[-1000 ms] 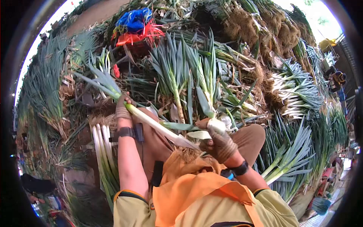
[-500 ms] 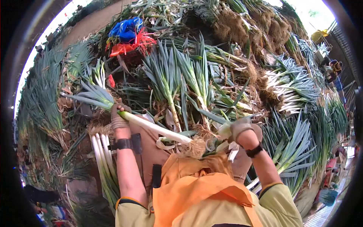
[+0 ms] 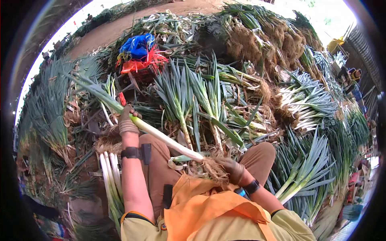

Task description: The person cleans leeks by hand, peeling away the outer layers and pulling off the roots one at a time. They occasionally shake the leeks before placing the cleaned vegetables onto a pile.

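Note:
My left hand [image 3: 128,120], in a dirty glove, is closed around the green upper part of a leek [image 3: 173,143]. The leek slants across my lap, leaves up to the left and white stalk down to the right. At its lower end, my gloved right hand [image 3: 232,169] is at the shaggy roots [image 3: 213,168], its fingers curled against them and partly hidden. A loose green leaf [image 3: 227,130] lies just beyond my right knee. Several trimmed white leeks [image 3: 109,170] lie beside my left forearm.
Ahead stand untrimmed leeks [image 3: 177,90] with roots toward me. A blue and red bundle of plastic [image 3: 138,46] lies beyond them. To the right are a pile of cleaned leeks [image 3: 307,98] and more leeks [image 3: 307,164]. A rooty heap [image 3: 265,40] rises at the back.
My right hand has moved left and down from beside my right knee, where it was at pale leaf strips, to the leek's roots. The left hand keeps its hold on the leek.

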`<state>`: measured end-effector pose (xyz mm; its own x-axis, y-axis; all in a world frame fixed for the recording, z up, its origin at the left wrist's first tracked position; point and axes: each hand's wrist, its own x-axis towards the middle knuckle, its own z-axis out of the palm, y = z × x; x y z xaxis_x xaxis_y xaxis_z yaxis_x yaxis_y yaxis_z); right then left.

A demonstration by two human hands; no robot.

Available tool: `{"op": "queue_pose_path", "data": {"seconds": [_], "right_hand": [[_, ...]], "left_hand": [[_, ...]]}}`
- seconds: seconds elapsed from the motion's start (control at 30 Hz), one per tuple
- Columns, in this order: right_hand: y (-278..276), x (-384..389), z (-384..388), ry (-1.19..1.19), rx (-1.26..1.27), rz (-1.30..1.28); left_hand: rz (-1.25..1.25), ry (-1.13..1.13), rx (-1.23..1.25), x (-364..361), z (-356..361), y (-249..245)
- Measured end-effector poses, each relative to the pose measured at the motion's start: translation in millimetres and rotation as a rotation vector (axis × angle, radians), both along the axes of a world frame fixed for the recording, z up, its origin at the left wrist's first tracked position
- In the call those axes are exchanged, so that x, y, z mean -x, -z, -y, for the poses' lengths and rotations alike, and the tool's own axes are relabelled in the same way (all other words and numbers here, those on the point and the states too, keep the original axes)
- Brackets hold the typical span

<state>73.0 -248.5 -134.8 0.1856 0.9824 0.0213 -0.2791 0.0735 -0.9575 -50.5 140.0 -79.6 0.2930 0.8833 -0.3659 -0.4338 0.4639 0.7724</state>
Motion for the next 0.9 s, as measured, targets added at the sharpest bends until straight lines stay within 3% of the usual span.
{"op": "queue_pose_path", "data": {"seconds": [0.03,0.1,0.17,0.2,0.3,0.33,0.37,0.47,0.53,0.6,0.67,0.73,0.8,0.83,0.87,0.9], "right_hand": [[0,5,12,-0.058,0.271,-0.745],[-18,12,14,-0.006,0.349,-0.198],[-19,13,14,-0.069,0.244,0.418],[7,8,14,-0.171,0.369,0.475],[-7,10,1,-0.271,0.535,0.467],[-14,14,5,-0.274,0.531,0.461],[-25,17,10,-0.139,0.500,0.440],[-42,31,27,0.064,0.361,0.482],[-88,34,35,0.094,0.397,0.443],[-131,9,69,0.054,0.558,0.349],[-149,-28,127,0.341,0.573,0.343],[-165,-35,138,0.616,0.385,0.097],[-155,-62,102,0.593,0.305,0.272],[-125,-74,86,0.495,0.385,0.661],[-113,-72,65,0.411,0.456,1.147],[-101,-60,41,0.298,0.519,1.629]], "left_hand": [[0.012,-0.009,0.005,0,-2,2],[-0.100,0.005,0.009,1,-2,8],[-0.026,-0.006,-0.005,9,-4,12],[-0.041,0.015,0.005,18,-13,29],[-0.077,-0.124,-0.014,28,18,33],[-0.147,-0.176,0.068,36,6,59],[-0.207,-0.228,0.065,41,3,77],[-0.124,-0.140,0.079,52,0,92],[-0.145,-0.037,0.065,71,-14,105],[-0.219,-0.099,0.089,70,-9,95],[-0.224,-0.152,0.074,68,-15,93],[-0.220,-0.242,0.040,60,-12,88],[-0.214,-0.352,0.001,48,-6,84],[-0.252,-0.349,0.031,41,-7,85],[-0.403,-0.229,0.219,33,-27,96],[-0.292,-0.342,0.132,18,12,59]]}}
